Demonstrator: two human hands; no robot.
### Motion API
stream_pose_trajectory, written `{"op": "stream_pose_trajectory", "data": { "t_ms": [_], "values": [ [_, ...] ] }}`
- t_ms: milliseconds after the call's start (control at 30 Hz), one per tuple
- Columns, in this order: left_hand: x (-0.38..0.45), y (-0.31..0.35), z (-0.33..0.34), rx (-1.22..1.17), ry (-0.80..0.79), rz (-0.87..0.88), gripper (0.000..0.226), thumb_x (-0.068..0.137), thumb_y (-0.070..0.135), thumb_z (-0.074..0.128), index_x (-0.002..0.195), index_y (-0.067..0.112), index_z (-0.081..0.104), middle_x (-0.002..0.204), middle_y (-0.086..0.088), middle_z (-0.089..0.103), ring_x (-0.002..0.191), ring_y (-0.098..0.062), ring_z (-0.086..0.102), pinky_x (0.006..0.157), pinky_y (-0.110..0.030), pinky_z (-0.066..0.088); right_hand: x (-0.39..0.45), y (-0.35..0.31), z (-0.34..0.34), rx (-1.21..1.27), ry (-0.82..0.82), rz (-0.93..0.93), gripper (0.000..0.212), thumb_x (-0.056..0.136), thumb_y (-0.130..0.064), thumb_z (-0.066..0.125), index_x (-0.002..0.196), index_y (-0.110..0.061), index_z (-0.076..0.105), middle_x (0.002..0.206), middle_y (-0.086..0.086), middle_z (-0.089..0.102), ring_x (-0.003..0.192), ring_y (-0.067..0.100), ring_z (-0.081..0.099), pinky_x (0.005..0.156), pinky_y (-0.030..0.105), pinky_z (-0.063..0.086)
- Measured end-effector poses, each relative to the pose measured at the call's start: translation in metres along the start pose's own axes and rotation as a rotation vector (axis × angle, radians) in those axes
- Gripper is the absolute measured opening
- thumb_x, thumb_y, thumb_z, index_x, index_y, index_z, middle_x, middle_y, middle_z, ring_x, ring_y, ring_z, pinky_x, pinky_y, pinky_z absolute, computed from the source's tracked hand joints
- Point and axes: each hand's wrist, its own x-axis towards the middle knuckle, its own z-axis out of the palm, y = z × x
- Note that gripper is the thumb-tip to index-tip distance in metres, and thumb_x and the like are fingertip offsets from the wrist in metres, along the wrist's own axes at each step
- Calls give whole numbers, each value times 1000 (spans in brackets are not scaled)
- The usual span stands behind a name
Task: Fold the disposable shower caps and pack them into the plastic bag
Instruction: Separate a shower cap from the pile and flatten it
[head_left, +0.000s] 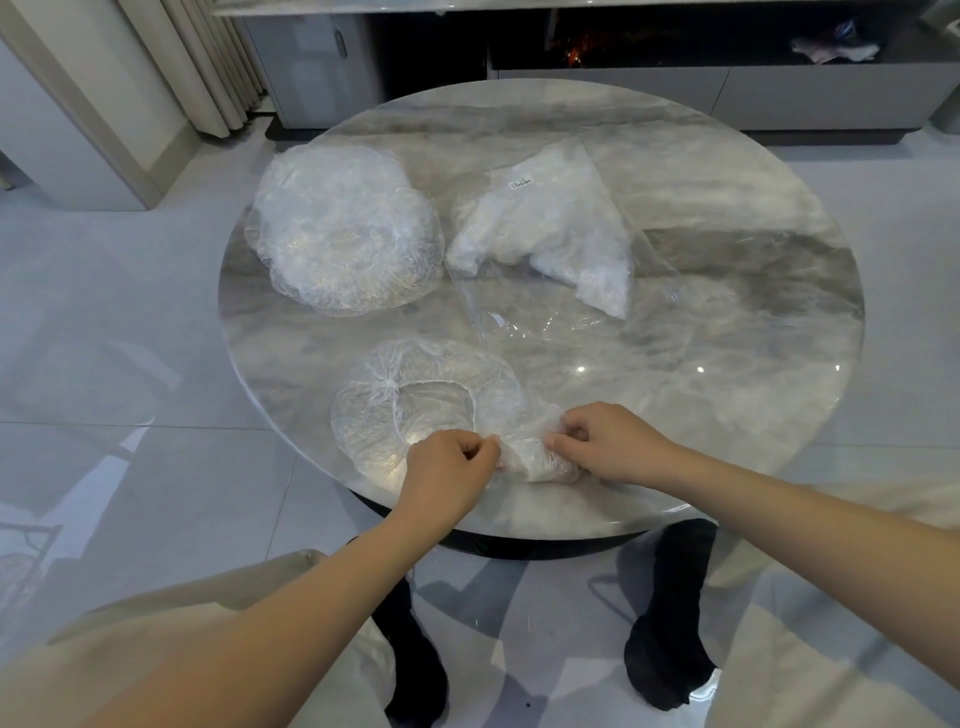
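Note:
A clear shower cap (415, 400) lies spread at the near edge of the round marble table (727, 322). Its right side is bunched into a roll between my hands. My left hand (447, 467) pinches that bunched plastic from the left, and my right hand (602, 441) pinches it from the right. A pile of several loose shower caps (343, 228) sits at the back left. The clear plastic bag (550, 228), holding folded white caps and bearing a small label, lies at the back middle with its mouth toward me.
The table's near rim (519, 525) is just below my hands. A grey TV cabinet (727, 93) and curtains (208, 62) stand behind the table. My knees and black-socked feet (670, 654) are below the rim on the tiled floor.

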Motion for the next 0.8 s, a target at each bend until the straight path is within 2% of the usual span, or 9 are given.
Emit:
{"op": "stream_pose_trajectory", "data": {
  "t_ms": [133, 167, 267, 367, 467, 567, 633, 700, 800],
  "values": [
    [2, -1, 6, 146, 86, 26, 33, 92, 35, 53, 67, 14, 49, 60, 6, 50, 56, -11, 46, 57, -23, 38, 6, 0, 6, 16, 49, 85, 42, 93, -33, 56, 60, -12, 42, 54, -3, 41, 52, 12, 38, 51, 25, 28],
    [2, 0, 6, 207, 158, 98, 26, 91, 36, 54, 75, 15, 51, 69, 7, 53, 65, -11, 49, 63, -24, 40, 6, 0, 7, 22, 57, 101, 42, 92, -34, 56, 60, -12, 40, 55, -1, 41, 53, 13, 39, 51, 26, 29],
    [4, -2, 7, 437, 331, 511, 23, 85, 32, 50, 92, 11, 53, 91, -1, 55, 87, -16, 47, 77, -27, 38, 8, -1, 9, 13, 78, 126, 42, 91, -34, 56, 59, -15, 36, 57, -1, 42, 53, 12, 40, 51, 27, 29],
    [8, -8, 14, 606, 190, 752, 35, 86, 26, 44, 113, 10, 61, 120, -9, 60, 117, -23, 49, 97, -37, 33, 8, -2, 9, 0, 71, 127, 33, 90, -31, 56, 66, -16, 39, 63, -3, 45, 60, 14, 44, 53, 27, 31],
    [9, -15, 19, 788, -14, 674, 50, 94, 34, 30, 133, 12, 54, 143, -10, 47, 137, -24, 36, 111, -44, 16, 3, -3, 10, -21, 81, 121, 18, 88, -32, 56, 87, -18, 46, 71, -6, 52, 68, 15, 52, 55, 27, 35],
    [9, -17, 18, 816, -169, 570, 68, 92, 46, 2, 150, 17, 23, 158, -5, 10, 144, -15, -4, 116, -41, -13, -5, -5, 12, -200, 190, 1, 24, 86, -28, 61, 101, -18, 44, 80, -8, 52, 73, 14, 52, 57, 26, 35],
    [10, -17, 18, 825, -239, 510, 76, 83, 50, -13, 152, 22, 5, 156, 3, -13, 139, -10, -23, 112, -38, -23, -6, -2, 14, -364, 363, -274, 21, 77, -15, 66, 96, -15, 56, 90, -3, 56, 83, 20, 53, 65, 28, 40],
    [10, -15, 18, 851, -263, 494, 79, 79, 51, -19, 151, 24, -3, 153, 5, -22, 136, -8, -28, 112, -41, -23, -5, 1, 18, -466, 492, -533, 12, 71, -12, 60, 81, -15, 65, 89, -1, 62, 85, 19, 47, 70, 29, 40],
    [11, -13, 17, 855, -294, 472, 79, 78, 52, -18, 151, 25, -6, 157, 3, -19, 136, -7, -29, 113, -43, -21, -5, 5, 21, -558, 456, -580, 30, 77, -25, 43, 71, -19, 72, 82, -8, 68, 87, 15, 46, 76, 26, 31]
  ]
}}
